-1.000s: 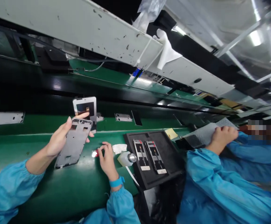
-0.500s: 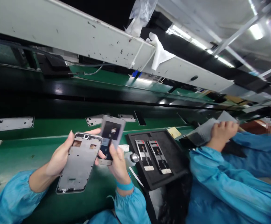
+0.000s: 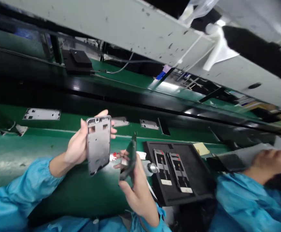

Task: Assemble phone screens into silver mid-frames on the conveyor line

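My left hand [image 3: 76, 148] is closed around a grey metal phone frame [image 3: 98, 143], with the thumb along its left edge and fingertips showing past its right edge. The frame stands tilted upright, and two cut-outs show near its top. To the right of it, my right hand [image 3: 140, 193] grips a dark phone [image 3: 130, 154] by its edges, between the thumb and fingers. This phone is turned nearly edge-on, with a glossy, reflecting face towards the left. A gap separates the two pieces. Just beyond my right hand lies a small bottle with a silver cap [image 3: 152, 167].
A black foam tray [image 3: 200, 183] on the right holds two opened phones [image 3: 163, 167]. Phone frames [image 3: 42, 114] and a dark panel [image 3: 164, 126] lie along the green bench's back strip. At far right, a co-worker's hand [image 3: 268, 164] touches a translucent sheet. A pale beam [image 3: 130, 25] crosses overhead.
The two pieces have moved apart. My right hand has turned its phone from face-up to nearly edge-on. The frame is more upright, and the view has swung left.
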The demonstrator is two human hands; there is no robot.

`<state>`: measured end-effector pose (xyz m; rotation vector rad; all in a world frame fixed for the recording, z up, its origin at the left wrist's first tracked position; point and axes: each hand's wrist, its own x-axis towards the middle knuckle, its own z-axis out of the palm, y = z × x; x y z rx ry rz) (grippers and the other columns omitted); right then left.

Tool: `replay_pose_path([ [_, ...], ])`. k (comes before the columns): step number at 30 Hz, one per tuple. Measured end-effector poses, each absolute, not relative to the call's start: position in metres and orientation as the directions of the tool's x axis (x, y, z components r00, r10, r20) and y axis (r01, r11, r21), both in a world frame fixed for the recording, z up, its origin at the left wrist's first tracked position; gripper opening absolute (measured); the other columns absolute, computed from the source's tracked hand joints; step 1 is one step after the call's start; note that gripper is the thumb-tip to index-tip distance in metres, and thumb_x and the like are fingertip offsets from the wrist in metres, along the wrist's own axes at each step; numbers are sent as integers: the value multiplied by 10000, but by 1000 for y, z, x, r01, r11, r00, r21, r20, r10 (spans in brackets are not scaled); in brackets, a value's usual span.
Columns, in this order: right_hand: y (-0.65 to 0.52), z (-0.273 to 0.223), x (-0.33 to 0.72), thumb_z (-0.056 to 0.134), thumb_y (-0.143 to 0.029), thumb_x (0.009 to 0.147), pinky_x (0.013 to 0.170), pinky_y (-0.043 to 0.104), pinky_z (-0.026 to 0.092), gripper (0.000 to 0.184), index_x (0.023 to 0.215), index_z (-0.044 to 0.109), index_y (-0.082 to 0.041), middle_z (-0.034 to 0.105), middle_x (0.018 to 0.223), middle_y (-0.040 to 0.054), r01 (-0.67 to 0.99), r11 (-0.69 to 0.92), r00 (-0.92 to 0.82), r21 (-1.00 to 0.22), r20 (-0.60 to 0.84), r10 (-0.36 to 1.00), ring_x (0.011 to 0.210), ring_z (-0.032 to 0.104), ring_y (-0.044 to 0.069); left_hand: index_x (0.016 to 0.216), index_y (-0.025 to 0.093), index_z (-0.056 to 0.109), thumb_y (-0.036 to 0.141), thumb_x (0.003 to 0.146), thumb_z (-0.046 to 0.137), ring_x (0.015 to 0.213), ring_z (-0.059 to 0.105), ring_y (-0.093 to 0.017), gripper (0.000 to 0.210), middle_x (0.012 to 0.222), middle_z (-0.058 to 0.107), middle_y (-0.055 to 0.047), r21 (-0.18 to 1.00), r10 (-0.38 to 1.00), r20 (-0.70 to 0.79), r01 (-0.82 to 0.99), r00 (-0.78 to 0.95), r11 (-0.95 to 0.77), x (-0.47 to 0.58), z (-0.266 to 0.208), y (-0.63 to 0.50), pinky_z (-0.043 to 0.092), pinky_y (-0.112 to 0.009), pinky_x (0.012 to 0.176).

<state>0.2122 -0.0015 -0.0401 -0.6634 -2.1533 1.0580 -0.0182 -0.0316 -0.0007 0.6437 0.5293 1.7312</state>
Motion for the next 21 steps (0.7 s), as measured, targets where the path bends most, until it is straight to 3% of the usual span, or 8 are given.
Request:
replay_pose_path([
  [2,4,-35,211,657,-404,1022,976,429,649,754,1690,311,-366,564,1447,125,228,622,-709,-749,310,633,1298,641,300,1414,226,686,646,940,703,1077,752,-269,634,1292,747,-103,665,948,133,-683,-290,-302,-23,-4,-25,630,-411,969],
  [5,12,-32,214,696,-298,969,940,383,651,759,1659,390,-376,613,1353,97,271,643,-730,-716,282,623,1213,670,268,1462,199,634,627,949,711,1088,755,-278,672,1297,740,-117,674,927,152,-650,-344,-352,-28,-4,-21,632,-435,980],
  [14,21,-24,224,767,-421,936,994,441,619,612,1525,609,-377,687,1318,106,248,609,-751,-753,248,612,1189,706,313,1378,221,661,571,980,709,1115,754,-305,532,1298,737,-113,713,906,237,-571,-350,-407,-40,-1,-23,619,-505,1027],
  [21,26,-19,225,800,-429,915,1008,443,614,617,1505,623,-390,703,1315,101,234,619,-780,-750,235,580,1162,724,303,1316,205,622,549,997,696,1119,760,-301,475,1292,731,-132,740,909,254,-540,-330,-402,-41,0,-24,644,-478,975],
])
